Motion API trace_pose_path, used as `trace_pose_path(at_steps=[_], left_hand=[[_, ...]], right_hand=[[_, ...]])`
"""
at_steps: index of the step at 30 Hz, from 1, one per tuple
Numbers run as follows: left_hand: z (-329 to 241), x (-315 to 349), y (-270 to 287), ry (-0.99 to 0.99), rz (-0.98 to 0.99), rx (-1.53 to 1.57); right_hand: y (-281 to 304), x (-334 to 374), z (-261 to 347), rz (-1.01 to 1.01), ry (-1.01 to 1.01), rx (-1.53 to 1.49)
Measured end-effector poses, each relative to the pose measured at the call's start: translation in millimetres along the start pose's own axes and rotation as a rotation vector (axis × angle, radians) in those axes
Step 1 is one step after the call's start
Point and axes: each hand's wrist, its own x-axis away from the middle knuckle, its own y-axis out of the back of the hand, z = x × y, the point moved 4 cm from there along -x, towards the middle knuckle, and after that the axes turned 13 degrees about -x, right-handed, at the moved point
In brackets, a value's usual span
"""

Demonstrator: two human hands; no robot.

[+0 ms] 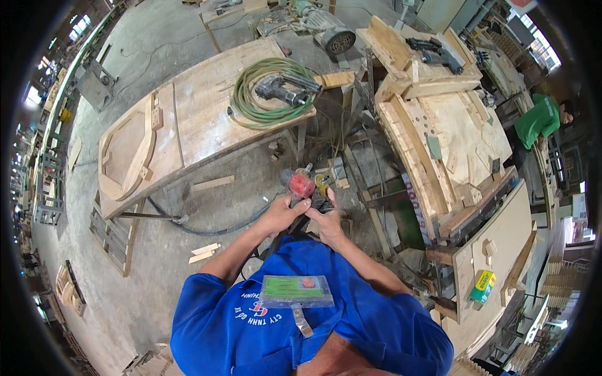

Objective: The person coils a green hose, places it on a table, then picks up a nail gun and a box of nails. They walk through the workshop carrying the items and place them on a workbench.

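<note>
In front of my waist, my left hand (284, 217) is closed just below a rounded red tool (302, 185) with a metal tip. My right hand (327, 224) closes on a dark piece right beside it, thumbs close together. A small yellow part (322, 181) stands above the right fingers. Whether the yellow and red parts belong to one tool I cannot tell. Dark straps or hose hang under both hands, partly hidden by the fingers. From the left, a dark hose (241, 224) curves along the floor toward my hands.
Ahead left, a wooden bench (207, 94) carries a coiled green hose (241, 103), a nail gun (285, 91) and a curved wooden frame (147, 150). Right stands a wooden jig table (464, 135) with another nail gun (444, 57). A green-yellow box (483, 286) lies on a board. A person in green (538, 119) is far right.
</note>
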Motion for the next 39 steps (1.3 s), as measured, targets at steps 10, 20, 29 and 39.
trace_pose_path(at_steps=[10, 20, 29, 39], left_hand=[[-26.5, -45.9, 37.8, -0.193, -0.006, -0.368], [3.0, -208.6, 295.5, 0.004, -0.754, -0.311], [-48.9, -255.7, 245.7, 0.023, -0.524, -1.242], [-57.3, -248.1, 112.4, -0.611, -0.726, -1.014]], right_hand=[[46.6, -36.4, 15.9, -0.296, 0.127, -0.100], [142.9, 43.8, 87.0, -0.679, 0.461, -0.412], [181.4, 200.9, 107.1, -0.964, 0.847, -0.548], [167.0, 267.0, 90.9, -0.859, 1.007, -0.871]])
